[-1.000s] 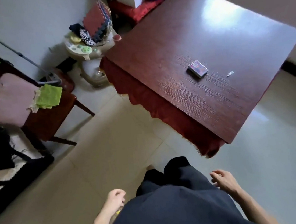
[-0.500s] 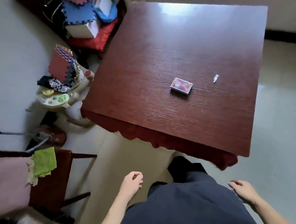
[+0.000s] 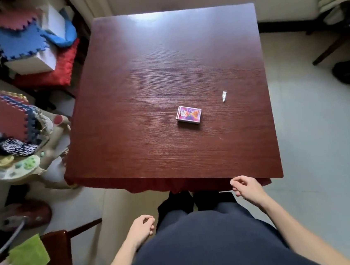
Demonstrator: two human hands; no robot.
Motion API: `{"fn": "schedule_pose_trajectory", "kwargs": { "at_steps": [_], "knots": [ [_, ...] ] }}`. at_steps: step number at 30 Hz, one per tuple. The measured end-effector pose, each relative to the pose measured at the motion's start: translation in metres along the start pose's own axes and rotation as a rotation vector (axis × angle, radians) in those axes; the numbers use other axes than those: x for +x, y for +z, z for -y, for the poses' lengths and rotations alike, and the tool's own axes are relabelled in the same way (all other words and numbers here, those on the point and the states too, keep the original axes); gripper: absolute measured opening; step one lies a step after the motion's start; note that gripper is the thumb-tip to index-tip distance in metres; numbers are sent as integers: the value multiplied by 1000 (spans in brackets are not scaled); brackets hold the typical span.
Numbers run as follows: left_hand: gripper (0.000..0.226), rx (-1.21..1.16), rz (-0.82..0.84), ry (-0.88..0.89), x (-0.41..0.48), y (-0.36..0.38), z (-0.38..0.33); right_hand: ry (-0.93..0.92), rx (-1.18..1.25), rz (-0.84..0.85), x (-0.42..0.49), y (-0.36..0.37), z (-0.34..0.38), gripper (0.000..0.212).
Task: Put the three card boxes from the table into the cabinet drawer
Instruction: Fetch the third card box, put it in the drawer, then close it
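One card box (image 3: pixel 189 115) lies flat on table (image 3: pixel 135 93), right of centre, nearer your edge. Small white scrap (image 3: pixel 224 96) sits near it, to its right, not touching. Your right hand (image 3: pixel 248 188) hangs at near table edge, fingers loosely curled, empty. Your left hand (image 3: pixel 141 227) hangs lower beside your dark trousers (image 3: pixel 205 243), also half-curled, empty. Neither hand touches box.
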State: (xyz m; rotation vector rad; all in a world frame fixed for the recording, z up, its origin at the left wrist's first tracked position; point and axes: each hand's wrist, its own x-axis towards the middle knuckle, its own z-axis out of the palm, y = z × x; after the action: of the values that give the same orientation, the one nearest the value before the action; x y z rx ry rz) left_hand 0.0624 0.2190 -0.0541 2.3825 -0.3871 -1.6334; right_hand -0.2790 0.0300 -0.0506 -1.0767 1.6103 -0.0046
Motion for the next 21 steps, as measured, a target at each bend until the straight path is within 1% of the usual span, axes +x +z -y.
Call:
{"fn": "schedule_pose_trajectory", "kwargs": {
  "at_steps": [2,6,9,12,14,18,21],
  "knots": [
    [12,24,12,55,15,-11,-18,-31,-6,-35,-1,4,23,9],
    [11,34,20,153,35,-32,-55,-88,-88,-94,18,11,84,20],
    [11,14,23,186,43,-42,-71,-123,-165,-129,41,21,135,37],
    [11,-17,33,169,49,-50,-72,-112,-244,-178,61,35,183,60],
    [11,-24,26,146,52,-57,-69,-82,-284,-221,73,43,210,70],
    [11,-55,9,103,53,-67,-60,-79,-363,-281,97,56,252,86],
    [12,-73,-14,53,50,-72,-48,-46,-409,-288,116,65,271,92]
  ]
}}
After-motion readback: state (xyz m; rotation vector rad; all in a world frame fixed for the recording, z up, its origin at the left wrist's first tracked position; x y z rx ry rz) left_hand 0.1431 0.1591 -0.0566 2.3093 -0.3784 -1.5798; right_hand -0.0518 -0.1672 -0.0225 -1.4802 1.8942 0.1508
